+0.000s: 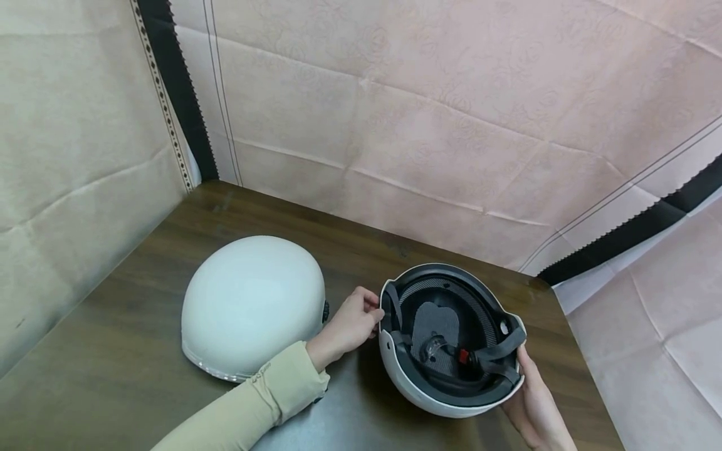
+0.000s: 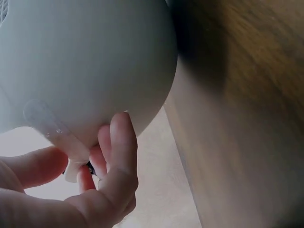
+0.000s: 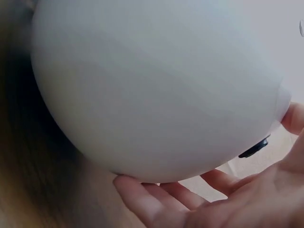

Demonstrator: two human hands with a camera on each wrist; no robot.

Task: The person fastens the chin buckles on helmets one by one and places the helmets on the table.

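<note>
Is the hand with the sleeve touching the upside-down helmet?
Touching. In the left wrist view the left hand pinches the rim of the upturned helmet between thumb and fingers; the head view shows its fingers on the rim too.

White helmets, black lining, red buckle, brown table, beige sleeve

Even soft light, head view sharp, edges bowed; wrist views blurred, dark shadow beyond fingers.
</note>
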